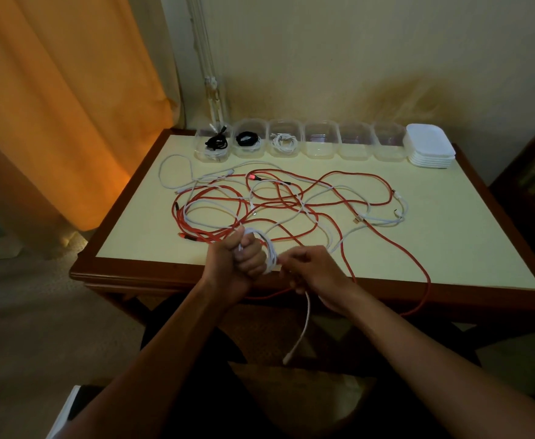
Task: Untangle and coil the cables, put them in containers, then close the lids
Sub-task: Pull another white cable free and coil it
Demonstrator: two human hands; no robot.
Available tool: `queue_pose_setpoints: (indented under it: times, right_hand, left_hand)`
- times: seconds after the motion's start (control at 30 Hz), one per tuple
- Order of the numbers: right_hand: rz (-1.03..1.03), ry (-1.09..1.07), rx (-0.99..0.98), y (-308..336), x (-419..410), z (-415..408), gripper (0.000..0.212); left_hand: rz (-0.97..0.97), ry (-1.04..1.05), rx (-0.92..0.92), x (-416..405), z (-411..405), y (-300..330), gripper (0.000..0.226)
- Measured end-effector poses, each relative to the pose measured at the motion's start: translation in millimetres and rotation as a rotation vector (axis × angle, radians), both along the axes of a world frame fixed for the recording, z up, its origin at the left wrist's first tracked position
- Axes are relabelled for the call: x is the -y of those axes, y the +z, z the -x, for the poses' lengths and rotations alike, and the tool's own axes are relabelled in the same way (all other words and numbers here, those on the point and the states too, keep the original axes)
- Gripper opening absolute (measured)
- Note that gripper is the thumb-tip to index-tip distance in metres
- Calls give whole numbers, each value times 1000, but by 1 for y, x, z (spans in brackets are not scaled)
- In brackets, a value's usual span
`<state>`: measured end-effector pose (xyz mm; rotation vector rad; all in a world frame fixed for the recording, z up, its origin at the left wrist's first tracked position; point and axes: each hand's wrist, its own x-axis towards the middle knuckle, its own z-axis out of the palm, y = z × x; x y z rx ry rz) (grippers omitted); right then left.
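Note:
My left hand [239,259] grips a small coil of white cable [270,252] at the table's near edge. My right hand [311,270] pinches the same cable just right of the coil, and its loose end [304,324] hangs below the table edge. Red cables [294,201] and white cables [383,217] lie tangled across the middle of the table. Several clear containers stand open in a row at the back: the first [214,145] and second [249,141] hold black coils, the third [285,142] a white coil, the others [321,143] look empty.
A stack of white lids [429,147] sits at the back right beside the containers. The cream table top [449,248] has a dark wood rim. One red cable loops over the front edge. An orange curtain [54,106] hangs at the left.

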<state>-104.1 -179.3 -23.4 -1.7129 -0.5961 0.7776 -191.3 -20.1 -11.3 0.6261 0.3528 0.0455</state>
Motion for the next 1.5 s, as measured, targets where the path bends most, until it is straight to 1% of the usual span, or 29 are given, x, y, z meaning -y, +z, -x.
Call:
queue_pose_setpoints:
  times: [0.07, 0.13, 0.2, 0.3, 0.4, 0.47, 0.5, 0.53, 0.6, 0.63, 0.67, 0.7, 0.77, 0.83, 0.87, 0.93, 1.0, 1.07, 1.13, 1.2, 1.33, 1.43, 1.47, 1.5]
  right_hand:
    - [89, 119, -28, -6, 0, 9, 22]
    - [159, 208, -64, -6, 0, 14, 22]
    - [220, 278, -52, -2, 1, 16, 23]
    - [282, 312, 44, 4, -1, 16, 25]
    - [315, 270, 185, 5, -3, 14, 24]
    - [336, 246, 217, 4, -1, 13, 23]
    - [332, 233, 197, 3, 0, 13, 23]
    - [330, 221, 182, 2, 0, 13, 23]
    - [340, 190, 235, 0, 0, 10, 27]
    - [345, 151, 277, -1, 0, 8, 34]
    - [338, 88, 320, 0, -1, 5, 41]
    - [322, 8, 374, 2, -1, 3, 44]
    - [270, -142, 551, 5, -1, -1, 41]
    - [223, -190, 695, 9, -2, -6, 39]
    - [193, -164, 721, 11, -3, -7, 39]
    - [115, -42, 697, 15, -5, -8, 37]
    - [71, 40, 655, 17, -5, -5, 34]
    - [46, 30, 611, 16, -4, -2, 33]
    - [31, -4, 542, 16, -4, 0, 34]
    - [40, -28, 508, 16, -4, 1, 32]
    - [90, -16, 523, 14, -7, -1, 24]
    - [101, -21, 470, 13, -7, -5, 21]
    - [96, -30, 446, 14, -7, -7, 21]
    - [96, -32, 434, 14, -6, -9, 22]
  left_hand:
    - [92, 88, -14, 0, -3, 2, 36]
    - [117, 133, -55, 2, -6, 2, 33]
    - [48, 167, -125, 4, -8, 0, 34]
    - [-138, 193, -189, 2, -11, -5, 32]
    - [-347, 114, -190, 1, -8, -9, 29]
    - [-429, 64, -188, -1, -6, -11, 30]
    - [-411, 52, -170, -1, -6, -11, 31]
    - [-353, 42, -152, -2, -5, -10, 34]
    - [-233, 10, -129, -4, -3, -8, 37]
    - [-223, -14, -130, -5, -2, -7, 32]
    - [-248, -45, -132, -6, -2, -6, 29]
    - [-293, -80, -137, -7, -2, -6, 32]
    - [-385, -146, -135, -9, -1, -6, 39]
    - [-484, -209, -123, -8, -2, -5, 42]
    - [-523, -235, -116, -7, -2, -3, 42]
    - [-580, -266, -100, -3, -4, 1, 41]
    - [-583, -268, -94, -1, -7, 3, 39]
    - [-499, -248, -100, -1, -9, 2, 40]
    - [-360, -213, -109, 1, -11, -2, 42]
    - [-308, -172, -125, 4, -11, -6, 44]
    - [-434, -106, -214, 17, -15, -14, 40]
    - [-516, -78, -268, 20, -19, -19, 37]
    - [-608, -78, -279, 19, -20, -19, 38]
    - [-770, -82, -289, 18, -20, -21, 38]
